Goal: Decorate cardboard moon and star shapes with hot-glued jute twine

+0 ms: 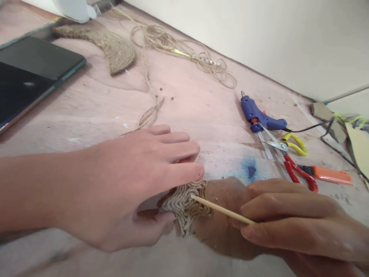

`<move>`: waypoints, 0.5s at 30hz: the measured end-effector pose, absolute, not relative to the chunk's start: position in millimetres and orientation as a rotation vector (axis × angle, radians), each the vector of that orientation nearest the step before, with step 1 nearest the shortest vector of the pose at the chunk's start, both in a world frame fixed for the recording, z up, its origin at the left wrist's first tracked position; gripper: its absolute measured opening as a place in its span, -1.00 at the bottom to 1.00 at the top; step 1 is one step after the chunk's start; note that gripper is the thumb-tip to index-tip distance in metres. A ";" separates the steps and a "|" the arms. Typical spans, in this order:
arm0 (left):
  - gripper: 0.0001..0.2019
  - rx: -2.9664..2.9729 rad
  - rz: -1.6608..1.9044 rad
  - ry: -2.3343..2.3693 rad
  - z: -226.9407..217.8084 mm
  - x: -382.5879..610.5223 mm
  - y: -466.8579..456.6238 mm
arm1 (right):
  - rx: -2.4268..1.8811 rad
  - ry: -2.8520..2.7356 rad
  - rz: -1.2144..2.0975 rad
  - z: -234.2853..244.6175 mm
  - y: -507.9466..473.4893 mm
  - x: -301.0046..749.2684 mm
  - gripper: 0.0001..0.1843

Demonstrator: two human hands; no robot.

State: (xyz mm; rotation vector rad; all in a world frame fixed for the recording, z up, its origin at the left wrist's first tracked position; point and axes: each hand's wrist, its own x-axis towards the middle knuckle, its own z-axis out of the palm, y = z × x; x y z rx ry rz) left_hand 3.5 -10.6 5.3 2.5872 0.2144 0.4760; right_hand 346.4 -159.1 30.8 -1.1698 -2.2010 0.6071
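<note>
A small star-shaped piece of coiled twine (186,206) lies on the table at the lower middle. My left hand (135,181) holds it in place, the thumb at its left edge and the index finger at its top. Part of the piece is hidden under that hand. Between the closed fingers of my right hand (296,219) is a thin wooden stick (221,209). The stick's tip touches the twine star near its middle, or hovers just over it. From behind my left hand runs a loose strand of twine (150,111).
A blue glue gun (261,113), yellow-and-red-handled scissors (284,147) and an orange cutter (331,175) lie at right. Tangled twine (155,36) surrounds a patterned pen-like stick (198,58) at the back. Left are a curved twine-covered piece (109,46) and a dark tablet-like device (40,69).
</note>
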 end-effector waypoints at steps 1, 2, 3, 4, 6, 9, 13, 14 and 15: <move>-0.55 2.588 0.466 0.218 5.8 3.4 -10.5 | -1.147 -2.217 0.602 28.3 -157.3 346.8 -0.77; -0.55 2.590 0.462 0.220 6.4 3.3 -10.2 | -1.110 -2.229 0.601 25.3 -154.7 347.0 -0.75; -0.56 2.591 0.464 0.217 7.1 3.3 -9.9 | -1.066 -2.235 0.610 21.9 -151.5 346.7 -0.73; -0.58 2.592 0.457 0.219 7.6 3.5 -9.5 | -1.003 -2.236 0.632 18.6 -148.1 346.0 -0.70; -0.61 2.593 0.457 0.218 8.3 3.8 -8.6 | -0.870 -2.215 0.680 15.1 -141.9 343.4 -0.59; -0.62 2.594 0.463 0.217 8.4 4.1 -8.1 | -0.814 -2.272 0.688 23.5 -136.9 336.9 -0.60; -0.65 2.596 0.431 0.240 9.6 5.6 -9.4 | -0.910 -2.514 0.450 50.4 -132.6 324.2 -0.61; -0.66 2.595 0.421 0.242 10.2 6.1 -9.7 | -0.882 -2.566 0.422 55.4 -130.9 321.1 -0.54; -0.67 2.596 0.412 0.242 10.8 6.6 -9.8 | -0.844 -2.595 0.406 58.7 -129.3 318.5 -0.48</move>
